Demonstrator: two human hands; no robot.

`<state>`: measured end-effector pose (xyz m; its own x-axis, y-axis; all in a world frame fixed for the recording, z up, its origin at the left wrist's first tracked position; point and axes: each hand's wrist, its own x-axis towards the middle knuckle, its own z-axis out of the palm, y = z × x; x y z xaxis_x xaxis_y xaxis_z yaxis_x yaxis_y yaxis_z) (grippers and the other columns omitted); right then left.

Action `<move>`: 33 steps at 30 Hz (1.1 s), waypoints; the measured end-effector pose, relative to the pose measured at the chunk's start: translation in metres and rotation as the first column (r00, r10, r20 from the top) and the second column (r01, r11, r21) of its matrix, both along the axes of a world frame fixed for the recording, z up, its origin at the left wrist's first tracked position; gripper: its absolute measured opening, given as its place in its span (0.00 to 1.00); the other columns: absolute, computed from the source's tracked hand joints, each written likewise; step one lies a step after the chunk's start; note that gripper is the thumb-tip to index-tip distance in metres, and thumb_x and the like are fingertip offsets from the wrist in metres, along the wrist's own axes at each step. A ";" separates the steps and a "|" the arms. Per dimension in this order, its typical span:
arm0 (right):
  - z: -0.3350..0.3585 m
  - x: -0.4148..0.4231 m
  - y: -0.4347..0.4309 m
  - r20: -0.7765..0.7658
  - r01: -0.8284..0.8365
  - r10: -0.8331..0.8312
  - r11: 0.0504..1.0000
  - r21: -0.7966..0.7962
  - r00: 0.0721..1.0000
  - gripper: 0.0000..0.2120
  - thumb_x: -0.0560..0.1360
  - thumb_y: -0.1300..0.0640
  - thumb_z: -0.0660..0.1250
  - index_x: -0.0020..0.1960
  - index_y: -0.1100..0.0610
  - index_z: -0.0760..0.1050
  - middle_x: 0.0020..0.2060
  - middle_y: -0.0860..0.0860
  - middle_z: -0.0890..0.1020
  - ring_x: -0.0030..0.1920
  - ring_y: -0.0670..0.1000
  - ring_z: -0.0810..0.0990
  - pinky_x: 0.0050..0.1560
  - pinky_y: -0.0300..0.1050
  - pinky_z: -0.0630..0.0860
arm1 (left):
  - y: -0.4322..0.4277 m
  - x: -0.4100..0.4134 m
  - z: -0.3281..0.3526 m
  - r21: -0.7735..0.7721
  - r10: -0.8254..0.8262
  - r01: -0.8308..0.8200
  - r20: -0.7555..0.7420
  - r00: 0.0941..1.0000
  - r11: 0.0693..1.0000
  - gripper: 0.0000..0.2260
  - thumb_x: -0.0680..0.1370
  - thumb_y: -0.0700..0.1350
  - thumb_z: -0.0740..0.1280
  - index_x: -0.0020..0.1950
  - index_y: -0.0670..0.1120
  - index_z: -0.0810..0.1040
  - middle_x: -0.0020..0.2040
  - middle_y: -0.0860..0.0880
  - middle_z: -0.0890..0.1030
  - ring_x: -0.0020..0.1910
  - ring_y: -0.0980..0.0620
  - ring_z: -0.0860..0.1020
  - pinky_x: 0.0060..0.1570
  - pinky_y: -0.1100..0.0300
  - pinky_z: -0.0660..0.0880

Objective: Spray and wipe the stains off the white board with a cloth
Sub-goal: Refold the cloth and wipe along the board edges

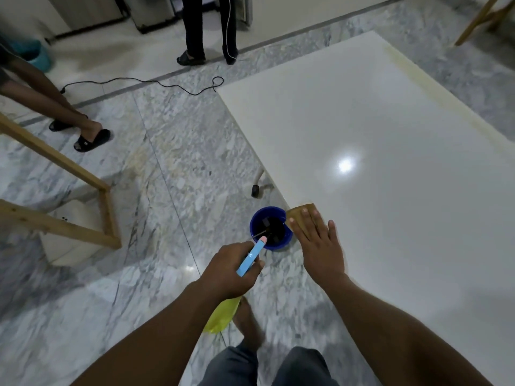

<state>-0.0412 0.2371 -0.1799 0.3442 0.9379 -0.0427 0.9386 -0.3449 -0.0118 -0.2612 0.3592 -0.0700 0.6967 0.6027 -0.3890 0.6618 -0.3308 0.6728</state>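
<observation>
A large white board (376, 140) lies flat, filling the right side of the head view. A yellowish stain band (423, 87) runs along its far right edge. My right hand (317, 243) presses flat on a tan cloth (299, 213) at the board's near left edge, fingers spread. My left hand (231, 270) grips a spray bottle (250, 256) with a light blue head, pink nozzle tip and yellow body (221, 316) hanging below my wrist. The nozzle points toward a blue bucket.
The blue bucket (288, 240) with dark liquid stands on the marble floor beside the board's edge. A black cable (167, 84) trails across the floor. Two people's legs stand at the back (209, 26) and left (75, 118). Wooden frames are at left (83, 174) and top right (485, 15).
</observation>
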 end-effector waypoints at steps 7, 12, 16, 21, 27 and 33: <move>0.000 -0.008 -0.112 -0.039 -0.038 0.038 0.999 -0.015 0.999 0.38 0.74 0.63 0.56 0.82 0.49 0.47 0.81 0.54 0.45 0.81 0.59 0.42 0.75 0.66 0.55 | -0.123 0.009 -0.002 0.029 0.064 -0.065 0.019 0.998 0.997 0.15 0.77 0.57 0.65 0.44 0.46 0.77 0.36 0.47 0.80 0.34 0.47 0.77 0.38 0.48 0.74; 0.000 -0.018 -0.215 -0.082 -0.051 0.053 0.998 0.029 0.995 0.38 0.75 0.63 0.59 0.81 0.49 0.49 0.81 0.54 0.47 0.81 0.59 0.43 0.75 0.67 0.55 | -0.229 0.021 -0.005 0.050 0.012 -0.013 0.022 1.000 0.999 0.11 0.81 0.50 0.71 0.44 0.45 0.76 0.37 0.47 0.80 0.35 0.48 0.77 0.38 0.52 0.73; 0.002 -0.022 -0.287 -0.115 -0.053 0.060 0.997 0.056 0.992 0.40 0.72 0.66 0.59 0.81 0.49 0.52 0.81 0.54 0.50 0.81 0.59 0.46 0.75 0.67 0.57 | -0.297 0.029 0.005 0.025 -0.008 0.007 0.029 1.000 1.000 0.11 0.81 0.51 0.72 0.43 0.50 0.75 0.37 0.50 0.80 0.35 0.50 0.78 0.37 0.55 0.74; 0.002 -0.030 -0.335 -0.129 -0.026 0.037 0.996 0.081 0.991 0.40 0.72 0.66 0.61 0.80 0.49 0.55 0.81 0.53 0.52 0.81 0.59 0.48 0.75 0.67 0.57 | -0.351 0.023 0.010 0.060 -0.023 0.023 0.010 1.000 0.998 0.10 0.81 0.51 0.71 0.45 0.48 0.76 0.40 0.48 0.82 0.39 0.47 0.81 0.41 0.53 0.77; -0.004 -0.042 -0.420 -0.051 -0.008 0.014 0.992 0.123 0.999 0.37 0.74 0.65 0.61 0.80 0.49 0.55 0.81 0.54 0.54 0.80 0.59 0.51 0.75 0.66 0.57 | -0.407 -0.007 0.005 0.118 -0.087 0.089 -0.025 0.996 0.989 0.12 0.81 0.53 0.70 0.46 0.45 0.78 0.39 0.47 0.81 0.37 0.46 0.79 0.38 0.53 0.74; -0.007 -0.053 -0.517 0.001 -0.014 0.014 0.996 0.087 1.000 0.39 0.74 0.67 0.60 0.81 0.49 0.52 0.81 0.54 0.52 0.81 0.59 0.49 0.76 0.66 0.54 | -0.489 -0.037 -0.005 0.095 -0.095 0.092 0.026 0.995 0.991 0.15 0.78 0.56 0.66 0.44 0.44 0.77 0.37 0.45 0.80 0.34 0.46 0.77 0.36 0.55 0.70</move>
<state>-0.0944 -0.2803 -0.1873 0.3314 0.9427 0.0396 0.9431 -0.3298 -0.0411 -0.2980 -0.1296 -0.0754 0.7624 0.5672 -0.3115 0.6046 -0.4527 0.6554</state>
